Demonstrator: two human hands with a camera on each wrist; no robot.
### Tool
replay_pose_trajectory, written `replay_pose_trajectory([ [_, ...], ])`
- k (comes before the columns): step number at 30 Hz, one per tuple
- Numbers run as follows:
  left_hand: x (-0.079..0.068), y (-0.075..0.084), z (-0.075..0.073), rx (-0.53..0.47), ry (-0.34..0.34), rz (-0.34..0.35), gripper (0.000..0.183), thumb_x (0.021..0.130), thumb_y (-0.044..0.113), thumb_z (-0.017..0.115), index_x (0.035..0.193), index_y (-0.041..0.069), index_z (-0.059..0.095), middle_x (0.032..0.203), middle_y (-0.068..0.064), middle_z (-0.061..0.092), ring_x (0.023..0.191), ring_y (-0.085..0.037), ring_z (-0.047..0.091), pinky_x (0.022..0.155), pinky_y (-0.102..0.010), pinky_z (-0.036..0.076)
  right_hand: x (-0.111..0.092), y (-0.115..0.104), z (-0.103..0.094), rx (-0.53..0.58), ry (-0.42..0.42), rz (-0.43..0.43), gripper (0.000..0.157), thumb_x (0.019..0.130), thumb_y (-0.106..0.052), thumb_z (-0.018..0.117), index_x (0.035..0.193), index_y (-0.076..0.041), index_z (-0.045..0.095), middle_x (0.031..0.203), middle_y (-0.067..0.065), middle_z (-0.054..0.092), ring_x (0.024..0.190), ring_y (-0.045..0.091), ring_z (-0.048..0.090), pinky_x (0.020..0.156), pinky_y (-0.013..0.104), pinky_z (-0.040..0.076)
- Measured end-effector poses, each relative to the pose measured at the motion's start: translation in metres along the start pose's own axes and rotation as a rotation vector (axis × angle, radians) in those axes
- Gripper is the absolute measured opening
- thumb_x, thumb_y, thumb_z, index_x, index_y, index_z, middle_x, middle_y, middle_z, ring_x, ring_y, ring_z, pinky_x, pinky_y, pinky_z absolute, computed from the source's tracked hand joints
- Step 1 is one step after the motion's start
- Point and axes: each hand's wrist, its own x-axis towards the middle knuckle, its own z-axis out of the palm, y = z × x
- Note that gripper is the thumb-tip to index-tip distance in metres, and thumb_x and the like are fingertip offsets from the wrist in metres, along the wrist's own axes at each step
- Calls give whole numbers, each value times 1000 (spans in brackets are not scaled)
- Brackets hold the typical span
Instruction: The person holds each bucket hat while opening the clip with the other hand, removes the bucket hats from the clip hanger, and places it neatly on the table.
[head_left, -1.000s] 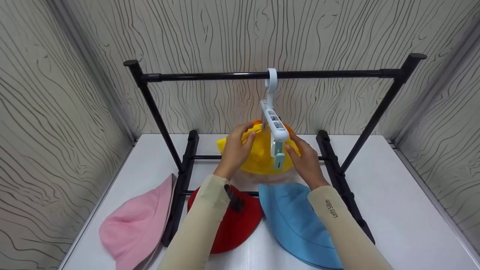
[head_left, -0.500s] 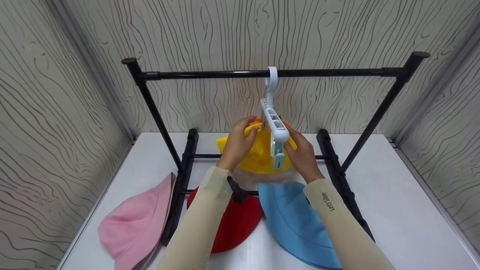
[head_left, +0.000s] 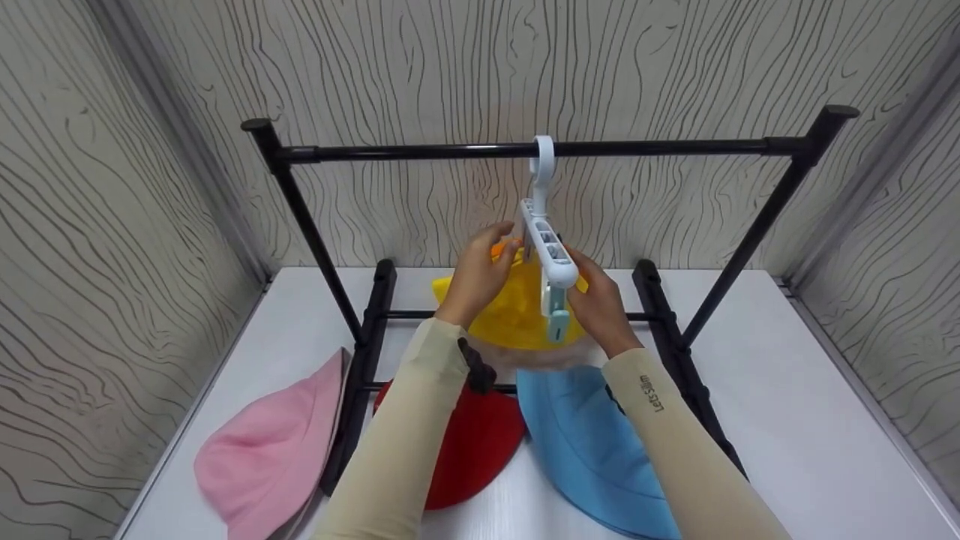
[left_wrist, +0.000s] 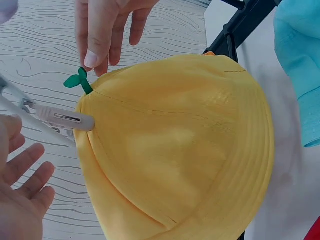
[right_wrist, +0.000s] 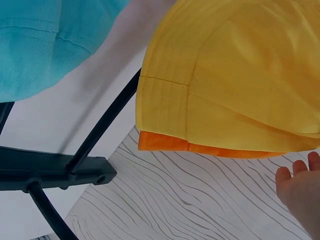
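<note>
A yellow bucket hat with an orange underside hangs from a white clip hanger on the black rail. In the left wrist view a pale clip bites the hat's crown beside a green leaf-shaped sprout. My left hand is at the hat's left side; the left wrist view shows its fingers spread, apart from the cloth. Across the hat, my right hand has its fingertips right at the crown's edge near the sprout, fingers fairly straight. The hanger hides part of the hat in the head view.
A black rack straddles the white table. In front lie a pink bucket hat, a red hat and a blue hat. Wood-grain panels enclose the back and sides.
My left hand has moved slightly up and away from the hat's brim, its fingers loosening. My right hand has shifted a little left and up, closer behind the hanger. The other hats stay put.
</note>
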Motion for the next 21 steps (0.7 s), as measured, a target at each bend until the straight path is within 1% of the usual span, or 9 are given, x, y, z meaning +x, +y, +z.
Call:
replay_pose_trajectory([
  [2, 1, 0, 1, 0, 3, -2, 40, 92, 32, 49, 131, 20, 46, 132, 4, 47, 123, -13, 42, 102, -31, 35, 2, -1, 0, -15, -2, 3, 53, 91, -9, 52, 140, -17, 34, 143, 6, 35, 132, 23, 31, 107, 42, 26],
  [8, 5, 0, 4, -1, 3, 30, 39, 92, 30, 51, 129, 18, 48, 129, 2, 50, 120, -14, 45, 99, -30, 39, 6, 1, 1, -20, 10, -60, 53, 88, 0, 52, 138, -11, 36, 141, 8, 38, 131, 24, 32, 108, 40, 25],
  [9, 6, 0, 4, -2, 1, 28, 39, 92, 30, 51, 129, 17, 48, 129, 2, 50, 120, -14, 45, 99, -30, 39, 7, 2, 1, -16, 12, -71, 53, 88, 2, 52, 137, -11, 37, 140, 9, 39, 131, 24, 32, 108, 40, 25],
  [13, 8, 0, 6, -13, -19, -10, 42, 91, 36, 50, 130, 21, 47, 131, 5, 48, 121, -13, 44, 98, -30, 39, 8, 2, 1, -10, 11, -67, 55, 86, 5, 51, 137, -10, 38, 140, 10, 40, 130, 25, 33, 107, 41, 26],
  [17, 10, -2, 7, -27, -33, -26, 43, 90, 37, 49, 130, 23, 46, 132, 6, 47, 122, -14, 43, 98, -32, 39, 10, 0, 1, -7, 1, -77, 53, 86, 4, 53, 136, -6, 38, 138, 12, 41, 130, 26, 34, 107, 40, 26],
  [21, 11, -2, 9, -37, -43, -32, 42, 90, 37, 49, 130, 23, 47, 132, 5, 47, 122, -15, 44, 98, -33, 39, 13, -3, 1, -7, -9, -85, 52, 86, 0, 57, 135, -5, 40, 136, 12, 43, 129, 26, 35, 107, 40, 27],
])
